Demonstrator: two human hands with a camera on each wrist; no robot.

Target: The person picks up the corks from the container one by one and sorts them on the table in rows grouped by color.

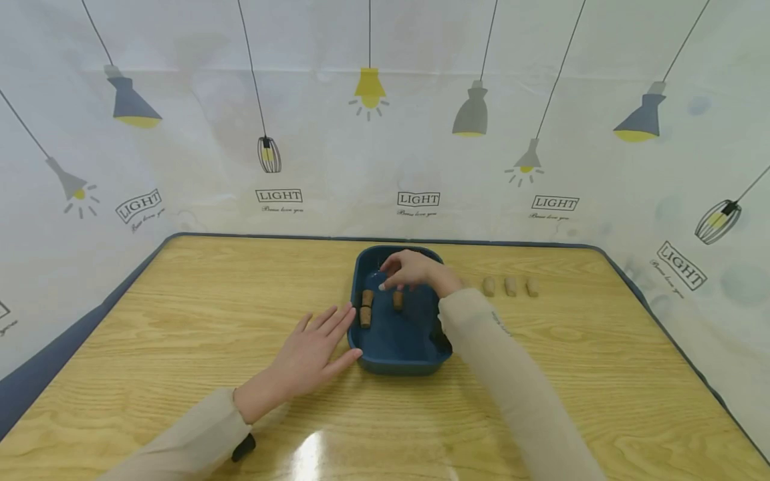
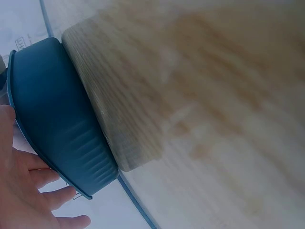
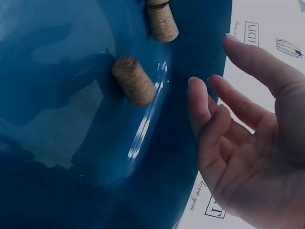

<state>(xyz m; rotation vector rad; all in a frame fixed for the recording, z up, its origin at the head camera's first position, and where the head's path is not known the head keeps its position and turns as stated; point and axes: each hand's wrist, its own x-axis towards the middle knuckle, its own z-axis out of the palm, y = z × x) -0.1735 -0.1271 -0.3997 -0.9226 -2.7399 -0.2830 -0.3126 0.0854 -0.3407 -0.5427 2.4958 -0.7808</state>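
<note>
A deep blue tray [image 1: 400,367] stands on the wooden table. Inside it, two corks [image 1: 365,316] lie end to end along the left side, and a single cork [image 1: 398,300] lies nearer the middle. My left hand [image 1: 309,357] has its fingers spread, with fingertips at the tray's left rim; the left wrist view shows the fingers [image 2: 45,177] along that rim. Over the far part of the tray hovers my right hand [image 1: 409,268]. In the right wrist view its fingers are loosely bent and hold nothing, apart from the nearby cork [image 3: 134,81].
To the right of the tray, three more corks [image 1: 510,286] stand in a row on the table [image 1: 577,361]. A wall covering [image 1: 337,147] printed with lamps rises behind the table's far edge. Dark bands sit near both sleeves.
</note>
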